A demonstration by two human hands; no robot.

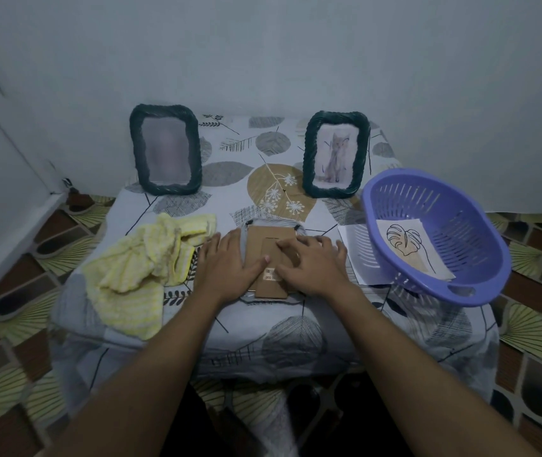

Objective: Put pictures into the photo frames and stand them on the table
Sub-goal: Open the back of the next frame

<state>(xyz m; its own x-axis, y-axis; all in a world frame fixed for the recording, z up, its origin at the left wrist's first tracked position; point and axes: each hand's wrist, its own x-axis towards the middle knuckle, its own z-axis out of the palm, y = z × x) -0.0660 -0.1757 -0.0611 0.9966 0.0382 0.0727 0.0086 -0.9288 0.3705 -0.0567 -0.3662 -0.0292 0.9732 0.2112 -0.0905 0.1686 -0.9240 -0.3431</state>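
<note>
A photo frame lies face down at the table's middle, its brown cardboard back and stand facing up. My left hand rests flat on its left side, thumb on the cardboard. My right hand presses on the right side of the back, fingers spread and slightly bent. Two dark green woven frames stand at the back: the left frame holds a blurred picture, the right frame holds a cat picture. A leaf drawing lies inside the purple basket.
A crumpled yellow cloth lies left of the face-down frame. White paper sheets stick out from under the basket at the right. The table wears a leaf-patterned cloth; a wall stands close behind, patterned floor around.
</note>
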